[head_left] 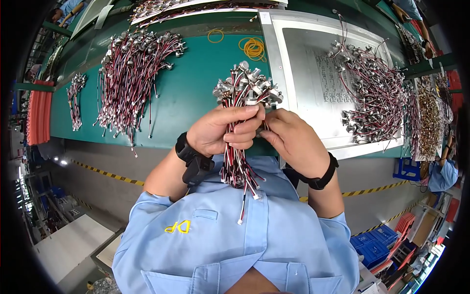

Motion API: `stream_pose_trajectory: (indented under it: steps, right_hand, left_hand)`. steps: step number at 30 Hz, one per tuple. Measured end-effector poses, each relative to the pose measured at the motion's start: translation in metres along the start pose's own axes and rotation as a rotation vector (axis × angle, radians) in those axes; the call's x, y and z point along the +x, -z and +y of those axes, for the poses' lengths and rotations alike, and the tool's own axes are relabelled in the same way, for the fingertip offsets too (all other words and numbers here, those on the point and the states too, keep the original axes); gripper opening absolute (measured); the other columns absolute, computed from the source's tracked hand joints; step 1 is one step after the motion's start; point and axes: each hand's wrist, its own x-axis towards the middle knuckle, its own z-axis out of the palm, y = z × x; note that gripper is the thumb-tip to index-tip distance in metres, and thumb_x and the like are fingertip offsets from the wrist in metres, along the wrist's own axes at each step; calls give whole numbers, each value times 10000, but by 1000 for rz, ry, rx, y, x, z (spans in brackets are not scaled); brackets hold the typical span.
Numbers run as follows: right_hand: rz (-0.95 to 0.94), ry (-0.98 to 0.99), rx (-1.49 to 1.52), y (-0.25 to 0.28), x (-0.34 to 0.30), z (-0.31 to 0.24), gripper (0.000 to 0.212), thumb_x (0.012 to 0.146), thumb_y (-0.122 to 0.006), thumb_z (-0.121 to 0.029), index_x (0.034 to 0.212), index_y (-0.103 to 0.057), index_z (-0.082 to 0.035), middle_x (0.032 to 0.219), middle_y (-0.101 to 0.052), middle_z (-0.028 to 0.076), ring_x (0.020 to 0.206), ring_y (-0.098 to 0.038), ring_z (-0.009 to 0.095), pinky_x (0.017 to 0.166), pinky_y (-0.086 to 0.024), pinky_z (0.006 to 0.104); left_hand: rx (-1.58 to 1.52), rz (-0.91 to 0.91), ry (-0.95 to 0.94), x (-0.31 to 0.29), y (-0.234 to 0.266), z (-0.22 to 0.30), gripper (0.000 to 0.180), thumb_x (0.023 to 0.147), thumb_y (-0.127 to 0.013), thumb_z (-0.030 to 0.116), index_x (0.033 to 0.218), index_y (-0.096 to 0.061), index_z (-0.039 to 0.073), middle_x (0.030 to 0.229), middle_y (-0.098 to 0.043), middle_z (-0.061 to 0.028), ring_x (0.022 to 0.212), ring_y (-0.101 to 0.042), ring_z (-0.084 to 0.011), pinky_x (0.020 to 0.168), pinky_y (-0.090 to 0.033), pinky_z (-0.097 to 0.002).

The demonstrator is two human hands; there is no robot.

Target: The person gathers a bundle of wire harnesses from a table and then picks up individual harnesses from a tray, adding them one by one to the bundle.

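My left hand [227, 128] is closed around a bundle of wire leads [235, 164], held upright in front of my chest. Silver cylindrical parts crowd the bundle's top above my fist, and red, black and white wires hang below it, ending in small white connectors. Close against the bundle's right side is my right hand [296, 142], its thumb and fingers pinched together near the left fingertips. What the right fingers grip, if anything, is hidden. I wear a dark band on each wrist, with a dark device on the left one.
On the green table [196, 98] lie a large pile of similar leads [129, 73], a smaller bunch [76, 100] and yellow rubber bands [253, 49]. A white-framed metal panel [303, 59] at right carries another heap of leads [374, 93]. Blue crates [374, 247] stand lower right.
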Motion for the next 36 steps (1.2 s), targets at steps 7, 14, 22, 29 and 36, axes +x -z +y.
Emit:
stream_pose_trajectory:
  steps: [7, 14, 22, 29, 36]
  right_hand:
    - [215, -119, 149, 11, 6, -1, 126, 852, -585, -77, 942, -627, 0, 875, -609, 115, 782, -597, 249, 701, -466, 298]
    - [236, -165, 455, 1, 18, 0, 134, 872, -586, -91, 977, -612, -12, 844, -611, 94, 767, -611, 196, 680, -470, 300]
    - [45, -294, 1227, -32, 14, 1, 259, 884, -599, -131, 1109, -545, -15, 911, -614, 74, 802, -594, 110, 723, -476, 272]
    - [228, -66, -10, -4, 4, 8, 247, 853, -607, -57, 1083, -541, 4, 912, -603, 60, 794, -587, 97, 721, -466, 235]
    - [295, -139, 384, 9, 25, -19, 319, 787, -682, -57, 1075, -558, 2, 904, -628, 87, 795, -621, 131, 712, -493, 259]
  left_hand:
    - [-79, -69, -63, -3, 4, 7, 245, 964, -354, 184, 1037, -498, 0, 552, -417, 21, 383, -329, -38, 400, -294, -202]
    - [-104, -372, -45, -5, 9, 6, 269, 943, -366, 203, 1072, -479, -4, 532, -442, 1, 356, -318, -40, 390, -299, -205]
    - [-59, -345, -95, -5, 5, 5, 304, 951, -367, 221, 1136, -467, 1, 551, -472, -17, 354, -321, -47, 390, -300, -206]
    - [203, 76, -163, -8, -1, 8, 228, 961, -418, 190, 1065, -513, 11, 566, -464, -8, 400, -357, -48, 408, -303, -204]
    - [630, 420, -200, 3, -19, 1, 128, 902, -571, 138, 926, -573, 12, 589, -469, 8, 450, -402, -58, 421, -325, -211]
